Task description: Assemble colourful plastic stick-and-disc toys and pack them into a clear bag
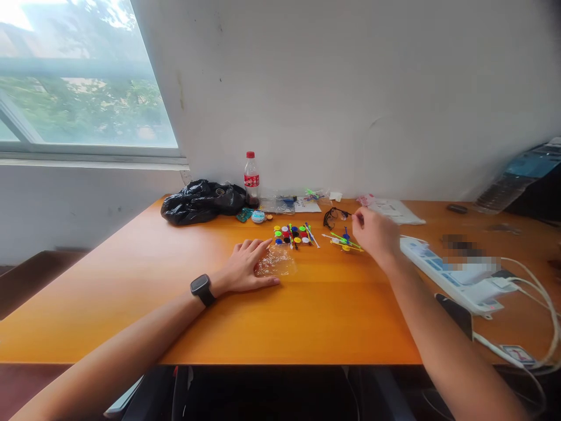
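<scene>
My left hand (248,266) lies flat on the orange table (131,292), fingers stretched out, touching a crumpled clear plastic bag (277,262). A black watch (202,289) sits on that wrist. My right hand (374,235) hovers over a small heap of coloured sticks and discs (344,241), with its fingers curled together near a pair of black glasses (333,216). What the fingers pinch, if anything, is too small to name. A cluster of coloured round caps and sticks (293,235) lies between the two hands.
A black plastic bag (199,202) and a cola bottle (251,179) stand at the back by the wall. A white power strip (447,275) with cables lies at the right, next to a dark phone (456,313). Papers (394,210) lie at the back right.
</scene>
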Available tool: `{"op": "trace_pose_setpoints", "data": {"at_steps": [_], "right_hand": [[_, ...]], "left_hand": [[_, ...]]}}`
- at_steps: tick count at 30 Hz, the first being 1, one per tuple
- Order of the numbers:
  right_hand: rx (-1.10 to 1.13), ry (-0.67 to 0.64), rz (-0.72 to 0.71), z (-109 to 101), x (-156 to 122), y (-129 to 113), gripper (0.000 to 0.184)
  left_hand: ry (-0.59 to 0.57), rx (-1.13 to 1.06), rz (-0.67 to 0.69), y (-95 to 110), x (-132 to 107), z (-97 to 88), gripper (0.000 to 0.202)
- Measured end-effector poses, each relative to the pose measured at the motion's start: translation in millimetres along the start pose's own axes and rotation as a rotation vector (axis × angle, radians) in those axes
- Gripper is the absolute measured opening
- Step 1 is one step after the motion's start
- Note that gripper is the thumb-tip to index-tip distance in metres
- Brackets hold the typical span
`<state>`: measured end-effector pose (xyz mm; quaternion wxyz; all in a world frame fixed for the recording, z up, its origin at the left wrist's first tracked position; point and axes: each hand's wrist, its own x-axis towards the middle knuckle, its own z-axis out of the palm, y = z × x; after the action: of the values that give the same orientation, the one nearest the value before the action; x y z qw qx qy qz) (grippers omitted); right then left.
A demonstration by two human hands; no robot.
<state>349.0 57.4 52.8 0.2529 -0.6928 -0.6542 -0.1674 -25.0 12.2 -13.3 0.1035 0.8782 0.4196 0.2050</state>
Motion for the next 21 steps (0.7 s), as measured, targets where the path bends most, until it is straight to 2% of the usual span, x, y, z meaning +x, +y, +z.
{"op": "trace_pose_setpoints", "data": {"at_steps": [2,3,5,7,9,11,21], "right_hand": [[0.222,0.074,-0.053,1,1,-5,0.023],[0.352,0.047,-0.087,2,0,-8,0.024],[0.595,-0.125,-0.152,7,-3,-16,0.029],[0.754,-0.378,-0.199,14,-9,-26,0.034],[0.812,-0.601,-0.228,23,-19,-37,0.036],[0.814,-0.733,-0.241,31,-29,-47,0.036],[1.011,-0.871,-0.155,49,-60,-74,0.026]], "left_hand": [[0.000,-0.007,-0.002,0,0,0.1,0.103],[0.000,-0.009,-0.003,0,0,0.1,0.104],[-0.004,-0.011,-0.007,0,0,0.4,0.104],[-0.007,-0.011,-0.007,-1,0,0.5,0.105],[-0.009,-0.011,-0.005,-1,0,0.6,0.103],[-0.007,-0.013,-0.005,-1,0,0.6,0.099],[-0.003,-0.008,-0.002,0,0,1.7,0.095]]}}
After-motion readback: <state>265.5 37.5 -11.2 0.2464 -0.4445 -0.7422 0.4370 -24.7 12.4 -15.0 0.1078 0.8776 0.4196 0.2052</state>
